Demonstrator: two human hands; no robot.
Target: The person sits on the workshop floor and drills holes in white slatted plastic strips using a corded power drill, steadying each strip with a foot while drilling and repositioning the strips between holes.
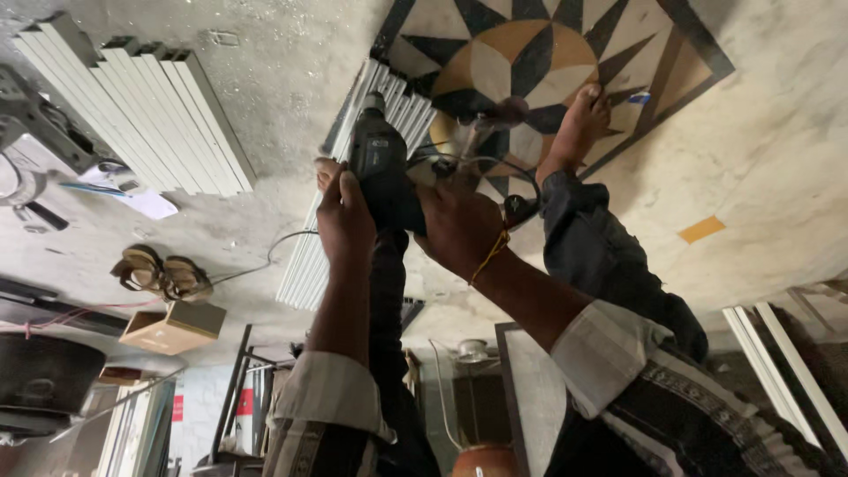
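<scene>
View: the picture appeared inverted, with the floor at the top of the frame and the person's arms rising from the bottom.
Left hand (344, 216): sat left of centre, fingers wrapped tight round the body of the drill, with a pale cuffed sleeve below it.
Right hand (458, 225): sat just right of centre, closed on the rear of the same drill; a yellow thread band (488, 253) circled the wrist.
Drill (380, 172): a dark power drill, held between both hands at centre frame, its nose pointed up-frame at the profile bundle.
Profile bundle (353, 177): long white ribbed strips on the floor, running from upper centre down to the left behind the drill.
Cable (274, 252): a thin line, curving left from the hands.
Foot (579, 128): bare, on the patterned star floor inlay (521, 53), upper centre right; a dark trouser leg ran below it.
Second stack (132, 110): white profiles, upper left.
Sandals (159, 274): a pair, at left.
Box (172, 327): cardboard, just below the sandals.
</scene>
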